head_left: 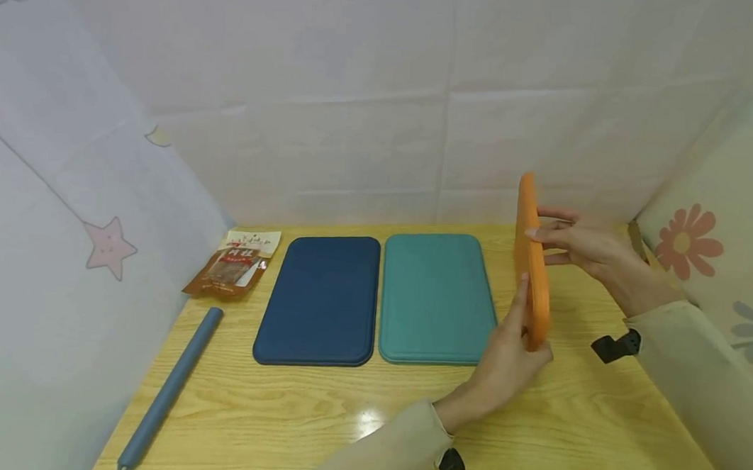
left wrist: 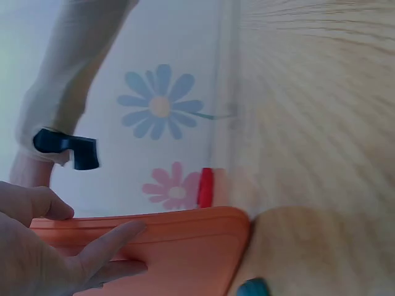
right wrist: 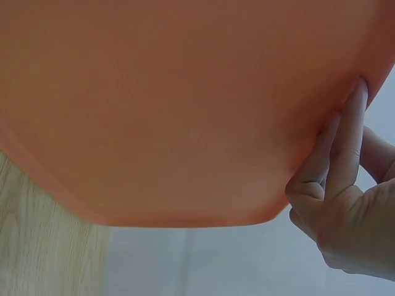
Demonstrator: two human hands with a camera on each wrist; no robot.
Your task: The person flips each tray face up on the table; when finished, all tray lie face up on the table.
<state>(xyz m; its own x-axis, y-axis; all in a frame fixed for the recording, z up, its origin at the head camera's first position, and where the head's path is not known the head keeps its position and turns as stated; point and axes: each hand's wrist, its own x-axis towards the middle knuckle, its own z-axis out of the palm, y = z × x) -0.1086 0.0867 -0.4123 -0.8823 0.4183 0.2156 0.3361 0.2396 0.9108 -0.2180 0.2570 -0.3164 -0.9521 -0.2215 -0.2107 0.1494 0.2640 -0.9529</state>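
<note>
An orange rectangular mat (head_left: 533,271) with rounded corners is held on edge above the right side of the table, its narrow side toward the head camera. My left hand (head_left: 503,369) grips its near end, with the thumb on one side and fingers on the other. Farther back, my right hand (head_left: 596,250) pinches the mat's edge. The right wrist view shows several of that hand's fingers against the broad orange face (right wrist: 185,123). Left of the hands, a teal mat (head_left: 435,298) and a dark blue mat (head_left: 322,299) of similar shape lie flat side by side.
At the back left lies a brown snack packet (head_left: 234,264). A blue-grey rod (head_left: 170,391) stretches along the table's left edge. Pale printed cloth (head_left: 357,120) rises behind and at both sides of the wooden table (head_left: 277,414). A small red object (left wrist: 205,188) shows beyond the mat.
</note>
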